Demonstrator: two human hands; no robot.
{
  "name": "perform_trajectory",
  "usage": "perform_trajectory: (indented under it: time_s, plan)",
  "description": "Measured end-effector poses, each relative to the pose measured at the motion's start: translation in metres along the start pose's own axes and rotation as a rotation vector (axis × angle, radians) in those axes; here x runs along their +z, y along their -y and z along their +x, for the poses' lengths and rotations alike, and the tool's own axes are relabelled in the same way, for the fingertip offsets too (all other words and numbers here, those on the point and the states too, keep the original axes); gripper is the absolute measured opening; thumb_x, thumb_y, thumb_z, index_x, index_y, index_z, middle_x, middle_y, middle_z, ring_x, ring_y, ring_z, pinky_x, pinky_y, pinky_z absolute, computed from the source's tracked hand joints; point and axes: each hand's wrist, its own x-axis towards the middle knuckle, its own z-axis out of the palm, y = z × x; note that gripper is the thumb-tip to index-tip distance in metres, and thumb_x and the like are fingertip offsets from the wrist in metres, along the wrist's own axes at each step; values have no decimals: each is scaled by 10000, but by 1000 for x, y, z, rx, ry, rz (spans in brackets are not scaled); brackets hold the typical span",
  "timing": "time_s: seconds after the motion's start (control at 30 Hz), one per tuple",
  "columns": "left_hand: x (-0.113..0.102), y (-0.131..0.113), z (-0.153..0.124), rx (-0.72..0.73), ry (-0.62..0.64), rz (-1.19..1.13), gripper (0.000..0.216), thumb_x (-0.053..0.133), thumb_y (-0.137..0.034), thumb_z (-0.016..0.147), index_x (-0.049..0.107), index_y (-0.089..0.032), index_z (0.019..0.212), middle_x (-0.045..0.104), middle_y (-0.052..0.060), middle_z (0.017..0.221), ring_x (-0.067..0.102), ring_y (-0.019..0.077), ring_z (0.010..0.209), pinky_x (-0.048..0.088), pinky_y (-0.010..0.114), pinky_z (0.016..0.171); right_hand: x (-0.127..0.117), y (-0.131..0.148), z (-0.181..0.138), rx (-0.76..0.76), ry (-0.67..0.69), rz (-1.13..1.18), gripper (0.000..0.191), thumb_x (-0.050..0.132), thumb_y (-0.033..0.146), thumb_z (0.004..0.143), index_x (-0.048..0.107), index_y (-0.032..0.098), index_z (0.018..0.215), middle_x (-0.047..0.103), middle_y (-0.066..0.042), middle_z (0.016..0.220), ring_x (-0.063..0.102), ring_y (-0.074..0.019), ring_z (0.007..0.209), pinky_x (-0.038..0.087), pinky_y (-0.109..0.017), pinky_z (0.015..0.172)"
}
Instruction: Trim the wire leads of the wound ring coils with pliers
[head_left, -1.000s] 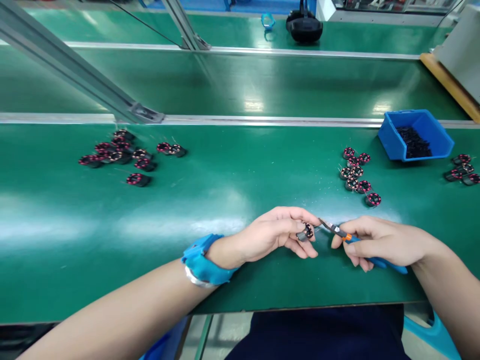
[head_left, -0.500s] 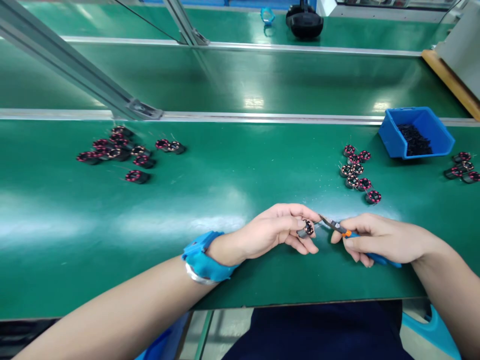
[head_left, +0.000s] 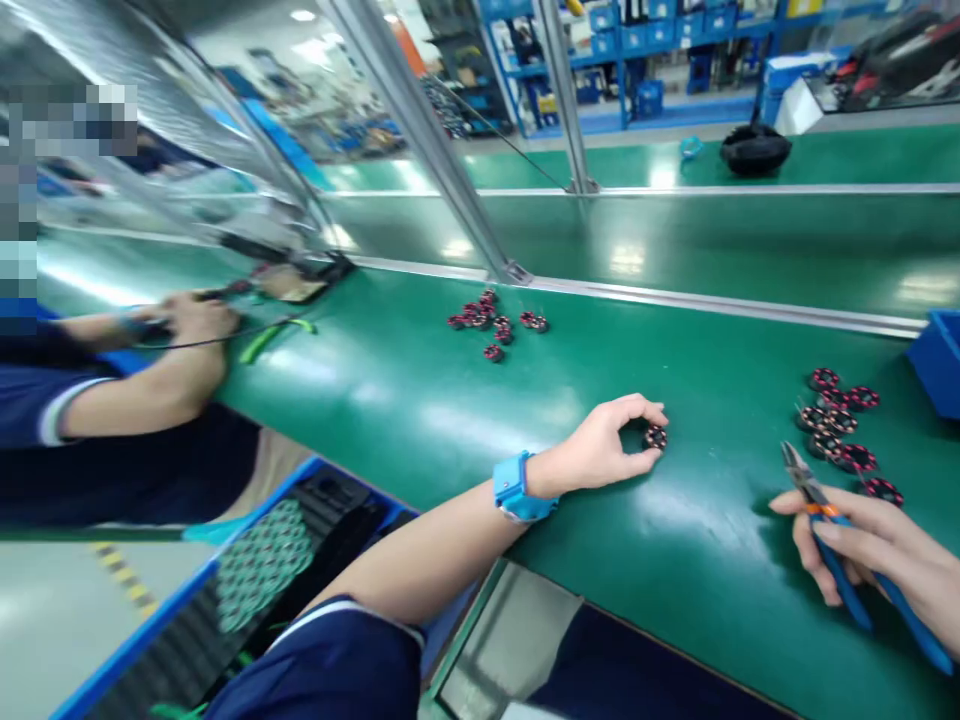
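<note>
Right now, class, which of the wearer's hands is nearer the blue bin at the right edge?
Right. The right hand, with pliers, is on the near side of the blue bin; the left hand, holding a wound core, is farther, to its left.

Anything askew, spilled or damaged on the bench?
Nothing stands out. The left hand holds a coil, the right hand holds pliers, and the other coils sit in loose clusters on the green bench. Fine damage would be too small to tell.
</note>
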Motion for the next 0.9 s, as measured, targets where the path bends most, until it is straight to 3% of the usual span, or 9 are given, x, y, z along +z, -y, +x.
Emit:
perform_trajectory:
  time_s: [0.07,0.13,0.2,0.23,0.4,0.53,0.7,0.9]
  plan:
    - [-19,16,-9,-75,-160,145,305,651,-168,732,607,-145,1033,668,84,999,633,227,1045,490,357,963,-1,-4,1,-28,26,9,421,524,471,897,546,184,1204,588,-32,784,578,-173,625,496,-326,598]
    - [-32,26,-16,-137,-353,238,465,638,-175,740,523,-129,1189,594,138,1156,541,275,1176,409,442,1053,2,-4,-1,-58,49,16,414,517,471,905,537,187,1205,581,-32,793,570,-169,637,494,-322,607]
    - [-31,28,-14,-128,-496,333,588,644,-203,738,439,-119,1283,485,176,1299,424,309,1286,325,490,1110,8,1,-3,-90,64,7,390,516,458,912,535,184,1189,575,-31,806,567,-163,656,492,-314,624]
    - [-25,27,-10,-89,-490,372,618,652,-223,736,423,-118,1300,456,181,1333,397,314,1307,311,490,1119,11,5,-4,-106,69,-1,375,514,450,915,534,181,1176,572,-30,811,567,-159,665,491,-310,632]
    - [39,7,42,108,-56,340,597,649,-314,762,457,-103,1287,546,185,1282,509,305,1207,397,452,1048,28,19,0,-177,58,-101,308,495,389,916,540,144,1097,564,-25,780,568,-149,670,467,-290,630]
    - [76,-4,102,165,0,259,653,653,-266,737,425,-70,1317,527,212,1323,508,326,1207,374,489,1045,29,19,8,-229,-47,-194,251,478,300,907,548,139,1087,567,-15,750,556,-133,634,449,-270,607]
    - [87,-12,146,264,142,217,466,699,-209,649,592,-114,1092,587,160,1262,538,302,1172,385,460,1031,25,18,13,-281,-173,-206,200,486,266,880,565,145,1018,551,2,701,553,-135,627,445,-270,602]
    - [89,-17,146,323,213,185,394,768,-276,610,640,-181,970,589,106,1256,528,287,1189,355,463,1048,26,16,13,-289,-191,-223,179,512,277,858,582,165,979,552,12,694,545,-130,595,444,-271,582]
